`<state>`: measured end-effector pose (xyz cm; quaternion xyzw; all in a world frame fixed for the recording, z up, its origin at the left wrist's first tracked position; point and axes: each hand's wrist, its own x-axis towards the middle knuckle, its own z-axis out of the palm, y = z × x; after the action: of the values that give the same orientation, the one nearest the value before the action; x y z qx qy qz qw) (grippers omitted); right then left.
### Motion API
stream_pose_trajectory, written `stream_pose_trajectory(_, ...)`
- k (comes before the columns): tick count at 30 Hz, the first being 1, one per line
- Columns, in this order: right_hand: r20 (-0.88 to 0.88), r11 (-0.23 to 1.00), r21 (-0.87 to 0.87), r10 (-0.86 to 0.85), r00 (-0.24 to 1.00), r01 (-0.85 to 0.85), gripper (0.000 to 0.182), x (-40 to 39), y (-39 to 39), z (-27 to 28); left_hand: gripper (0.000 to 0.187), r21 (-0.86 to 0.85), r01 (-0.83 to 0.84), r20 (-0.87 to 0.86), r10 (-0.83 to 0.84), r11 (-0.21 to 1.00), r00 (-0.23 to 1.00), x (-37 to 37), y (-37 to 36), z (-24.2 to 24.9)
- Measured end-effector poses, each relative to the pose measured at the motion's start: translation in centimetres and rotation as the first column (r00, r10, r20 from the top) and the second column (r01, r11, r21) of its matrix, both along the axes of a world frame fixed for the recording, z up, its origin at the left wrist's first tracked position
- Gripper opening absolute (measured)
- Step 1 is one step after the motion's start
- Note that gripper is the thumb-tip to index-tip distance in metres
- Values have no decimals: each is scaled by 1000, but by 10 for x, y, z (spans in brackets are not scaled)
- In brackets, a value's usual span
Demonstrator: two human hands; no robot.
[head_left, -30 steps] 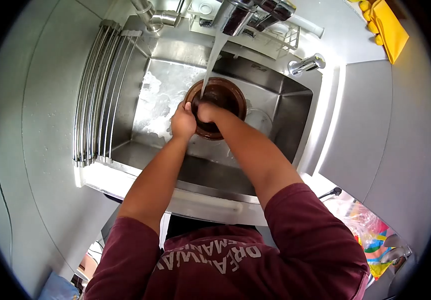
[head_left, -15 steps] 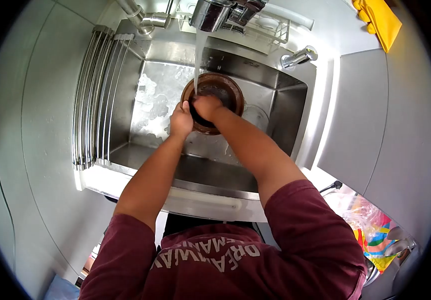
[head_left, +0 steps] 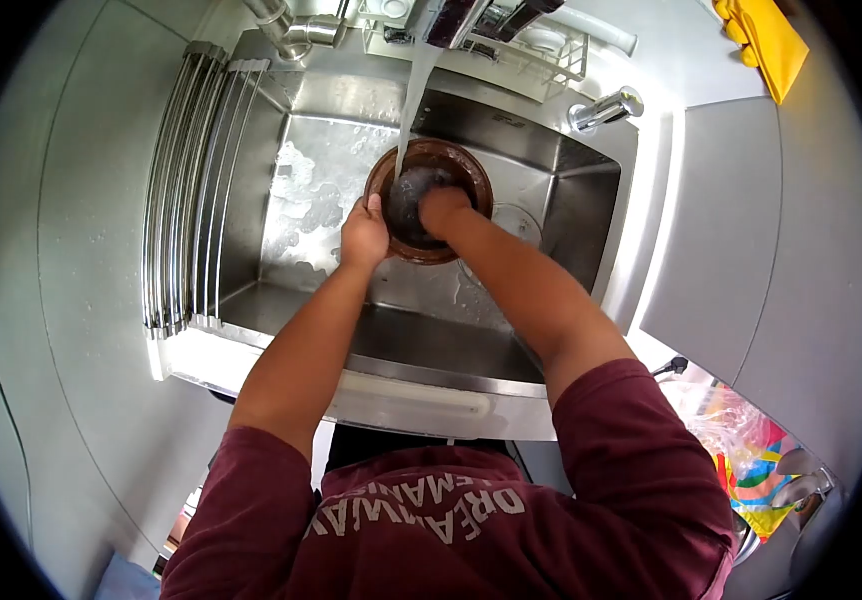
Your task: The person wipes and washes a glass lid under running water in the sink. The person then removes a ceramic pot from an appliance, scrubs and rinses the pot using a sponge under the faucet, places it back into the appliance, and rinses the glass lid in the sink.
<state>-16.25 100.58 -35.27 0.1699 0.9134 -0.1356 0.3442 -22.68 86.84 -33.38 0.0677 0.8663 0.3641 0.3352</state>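
One brown bowl [head_left: 438, 151] sits near the middle of the sink [head_left: 426, 345], its mouth facing up; being round, it shows no long axis. Water [head_left: 414, 105] falls into it from the tap [head_left: 454, 20] at the sink's back. Bare sink floor opens to the bowl's left; a clear round dish [head_left: 523, 228] lies just right, and the sink's walls stand apart from the rim. From the sink's front, the left hand [head_left: 365, 236] pinches the left rim, thumb uppermost; the right hand [head_left: 444, 210] reaches inside, its fingers too hidden to tell.
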Motion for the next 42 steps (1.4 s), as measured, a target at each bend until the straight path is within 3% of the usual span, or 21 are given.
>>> stream_pose_trajectory(4,-184,929,-289,-292,939,232,31,-15,-21,-26,46,-9,41,-10,-41,999,999,1,1,-1)
stream_pose_trajectory(6,-306,714,-384,-696,649,585,33,-19,-29,-22,46,-12,69,-45,-70,998,997,0,0,0)
stream_pose_trajectory(8,-341,360,-521,-919,197,774,36,-24,-41,-18,46,-28,116,-96,-118,993,988,0,-1,5)
stream_pose_trajectory(10,-309,592,-502,-803,509,630,39,-20,-48,-31,44,15,56,-133,-53,998,990,4,-1,6)
stream_pose_trajectory(12,-85,681,-519,-643,761,517,39,-11,-33,-46,43,7,-16,-149,17,1000,989,6,-1,6)
stream_pose_trajectory(13,-70,795,-548,-353,933,260,38,0,-19,-41,41,18,-15,-199,18,1000,980,7,-2,1)
stream_pose_trajectory(14,5,931,-362,-47,999,46,37,5,-12,-25,41,10,14,-209,-12,1000,978,6,-1,4)
stream_pose_trajectory(16,314,871,-57,480,820,-488,37,4,0,17,40,-9,68,-228,-68,998,971,5,1,9)
stream_pose_trajectory(17,225,884,97,428,875,-458,34,6,2,-3,40,-14,38,-238,-40,999,971,9,1,9)
stream_pose_trajectory(20,95,606,458,694,714,-650,33,4,14,7,39,-19,-17,-281,11,1000,960,13,9,7)
stream_pose_trajectory(21,197,567,449,690,696,-690,33,3,11,11,38,-29,-22,-296,12,999,955,11,8,6)
stream_pose_trajectory(23,117,924,137,343,932,-357,35,6,-5,23,35,-5,-47,-324,43,999,945,8,7,6)
stream_pose_trajectory(24,131,992,-18,128,983,-127,35,7,-7,30,35,-6,-64,-325,58,998,944,7,10,6)
stream_pose_trajectory(30,-186,738,-599,-506,842,311,40,39,-35,43,32,16,-152,-299,150,988,942,13,18,5)
stream_pose_trajectory(32,-311,910,-414,-160,937,18,43,53,-22,51,33,-60,-65,-431,33,996,902,3,18,4)
stream_pose_trajectory(34,-353,931,-61,316,881,-359,41,67,4,66,34,-52,50,-420,-67,997,905,-14,16,15)
stream_pose_trajectory(35,-488,906,141,415,768,-399,32,66,11,56,36,-5,106,-409,-99,994,907,-23,16,17)
stream_pose_trajectory(38,-397,939,114,342,852,-323,21,53,-3,48,40,47,-30,-450,48,998,892,-30,3,-10)
stream_pose_trajectory(40,-524,976,150,216,824,-161,21,44,-32,34,44,236,-274,-101,304,932,947,1,-23,-52)
stream_pose_trajectory(41,-605,988,126,147,783,-88,21,42,-51,21,40,162,-454,286,398,876,871,14,-21,-16)
stream_pose_trajectory(42,-679,995,94,76,730,-17,20,41,-66,16,36,22,-588,617,452,808,644,21,-17,21)
